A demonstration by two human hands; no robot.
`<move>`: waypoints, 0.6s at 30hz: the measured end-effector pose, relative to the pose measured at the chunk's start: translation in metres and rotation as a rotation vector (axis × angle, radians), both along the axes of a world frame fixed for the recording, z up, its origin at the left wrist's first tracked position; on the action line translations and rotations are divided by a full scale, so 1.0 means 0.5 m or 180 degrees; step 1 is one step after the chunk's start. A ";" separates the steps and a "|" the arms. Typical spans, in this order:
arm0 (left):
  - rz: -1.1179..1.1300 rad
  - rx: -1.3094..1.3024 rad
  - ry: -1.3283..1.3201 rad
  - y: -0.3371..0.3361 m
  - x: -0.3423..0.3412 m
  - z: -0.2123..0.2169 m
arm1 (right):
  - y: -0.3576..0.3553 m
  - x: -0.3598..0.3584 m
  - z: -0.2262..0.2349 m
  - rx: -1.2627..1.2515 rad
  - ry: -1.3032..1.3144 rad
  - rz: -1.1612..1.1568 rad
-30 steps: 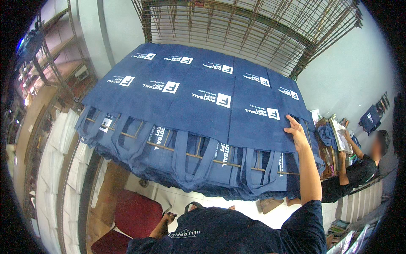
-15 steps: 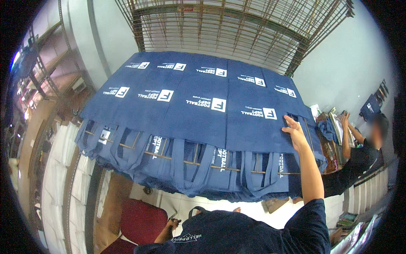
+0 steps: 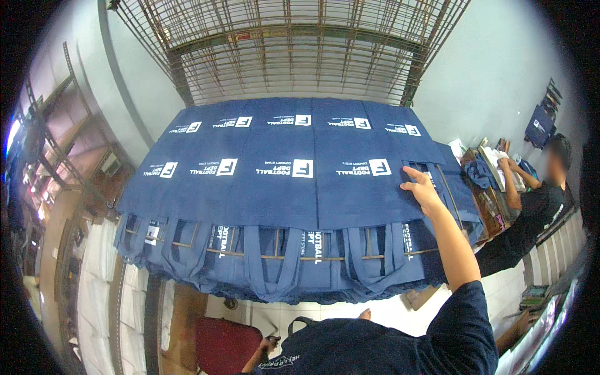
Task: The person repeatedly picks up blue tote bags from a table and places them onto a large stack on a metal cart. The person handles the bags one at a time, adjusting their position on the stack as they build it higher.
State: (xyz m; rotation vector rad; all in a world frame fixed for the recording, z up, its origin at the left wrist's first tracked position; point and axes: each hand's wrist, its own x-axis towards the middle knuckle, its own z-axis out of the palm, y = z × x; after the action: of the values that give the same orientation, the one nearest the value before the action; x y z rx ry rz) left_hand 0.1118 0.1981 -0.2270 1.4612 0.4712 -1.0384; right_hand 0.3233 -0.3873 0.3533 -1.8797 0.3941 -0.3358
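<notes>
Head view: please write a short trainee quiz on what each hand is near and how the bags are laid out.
1. True or false: the right hand is at the left end of the blue bags.
2. Which of these is nearest the left hand? A: the wire rack; B: the red chair; C: the co-worker.
3. Fill in: on the flat top layer, white squares form ___ rows.

Key: 1 false, it is near their right end; 2 B; 3 two.
</notes>
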 end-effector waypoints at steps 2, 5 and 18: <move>-0.0237 0.0457 0.0013 -0.004 0.000 0.002 | 0.000 0.005 0.000 0.0009 0.0007 0.0033; -0.0315 0.0551 0.0082 -0.004 0.008 0.001 | 0.001 0.004 -0.005 0.0067 -0.0051 -0.0039; -0.0495 0.0837 0.0262 -0.015 -0.002 0.013 | 0.046 -0.176 0.122 -0.1969 -0.0524 -0.0405</move>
State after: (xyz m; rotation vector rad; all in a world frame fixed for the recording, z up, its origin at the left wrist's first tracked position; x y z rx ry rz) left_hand 0.1107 0.1907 -0.2207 1.7139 0.5772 -1.1974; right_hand 0.2354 -0.3644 0.4142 -2.4078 0.3188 -0.7600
